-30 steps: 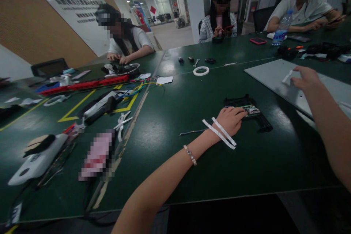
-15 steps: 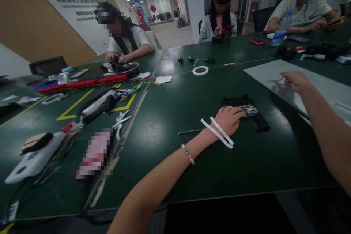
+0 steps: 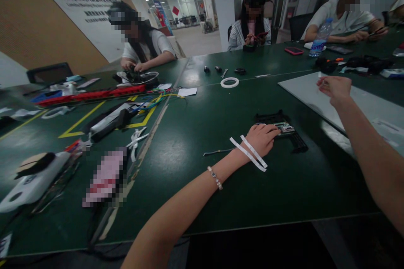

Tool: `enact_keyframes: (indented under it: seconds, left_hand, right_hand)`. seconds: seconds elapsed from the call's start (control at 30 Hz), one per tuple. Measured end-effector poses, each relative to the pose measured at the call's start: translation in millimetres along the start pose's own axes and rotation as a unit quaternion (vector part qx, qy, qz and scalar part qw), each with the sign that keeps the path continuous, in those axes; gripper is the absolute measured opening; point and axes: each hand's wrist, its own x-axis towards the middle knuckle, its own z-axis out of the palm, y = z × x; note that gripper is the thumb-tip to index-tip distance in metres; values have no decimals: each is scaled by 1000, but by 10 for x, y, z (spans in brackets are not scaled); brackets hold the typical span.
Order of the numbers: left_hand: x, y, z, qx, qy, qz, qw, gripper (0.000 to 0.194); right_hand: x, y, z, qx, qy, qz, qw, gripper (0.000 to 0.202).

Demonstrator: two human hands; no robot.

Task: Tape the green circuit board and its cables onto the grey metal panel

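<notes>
My left hand (image 3: 261,138) lies palm down, fingers stretched, over the left part of a black frame (image 3: 298,141) with a small green circuit board (image 3: 285,127). Two white strips (image 3: 249,153) lie across the back of that hand and wrist. A thin dark cable (image 3: 217,151) runs out to the left from under it. My right hand (image 3: 335,88) is raised above a pale board (image 3: 362,109) at the right, its fingers pinched together around something small and whitish that I cannot make out.
A white tape ring (image 3: 229,83), a wrench (image 3: 224,73) and small black parts lie farther back. Left are a pink pouch (image 3: 105,174), a white device (image 3: 34,180) and a red strip (image 3: 94,93). Three people sit across, near a bottle (image 3: 320,40).
My right hand has turned and its fingers have curled in more, slightly higher over the pale board. My left hand has stayed on the black frame. The whole view has shifted a little.
</notes>
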Motion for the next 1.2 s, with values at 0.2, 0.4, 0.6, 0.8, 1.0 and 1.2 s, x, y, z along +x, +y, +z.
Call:
enact_keyframes:
  seconds: [0.2, 0.4, 0.6, 0.8, 1.0, 1.2]
  left_hand:
    - [-12, 3, 29, 10, 6, 0, 1000, 41]
    - [-9, -30, 142, -2, 38, -4, 999, 35]
    - [-19, -30, 159, -14, 45, 0, 999, 30]
    - [-19, 30, -4, -11, 15, -6, 1000, 21]
    - [-13, -9, 97, 5, 42, 0, 999, 32]
    - [-29, -24, 121, -27, 70, -12, 997, 50]
  right_hand:
    - [-602, -681, -1, 161, -183, -68, 967, 38]
    - [-1792, -859, 128, 148, -414, -122, 890, 40]
    - [-2189, -722, 320, 33, -331, -165, 929, 47]
    - [-2263, -633, 394, -191, -183, -321, 909, 60]
    - [-1995, -563, 236, -208, -153, -274, 926, 63]
    - [-1153, 22, -82, -325, -27, -174, 929, 73]
